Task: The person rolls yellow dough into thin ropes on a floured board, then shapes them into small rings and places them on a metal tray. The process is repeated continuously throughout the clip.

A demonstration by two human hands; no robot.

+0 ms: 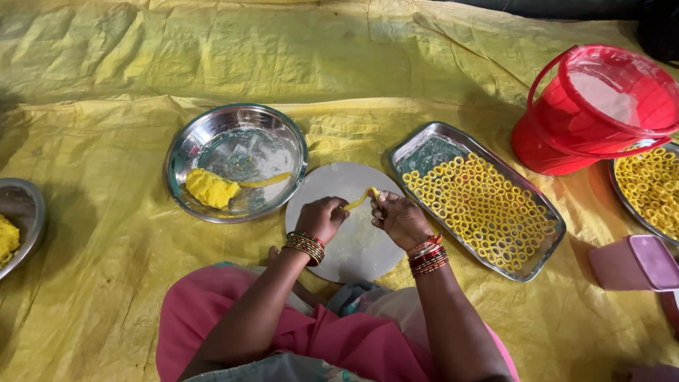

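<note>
Both hands, left hand (322, 218) and right hand (397, 218), pinching yellow dough strip (359, 199) over round board (353, 240), fingertips hidden

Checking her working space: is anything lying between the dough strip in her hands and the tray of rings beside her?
Nothing visible does. The dough strip hangs between the left hand and right hand over the round board; the rectangular tray lies just beyond the right hand.

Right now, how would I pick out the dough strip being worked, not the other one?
Find the round grey board on the yellow sheet. Above it, the left hand and right hand hold a short yellow dough strip between them. The other strip lies in the steel bowl.
</note>
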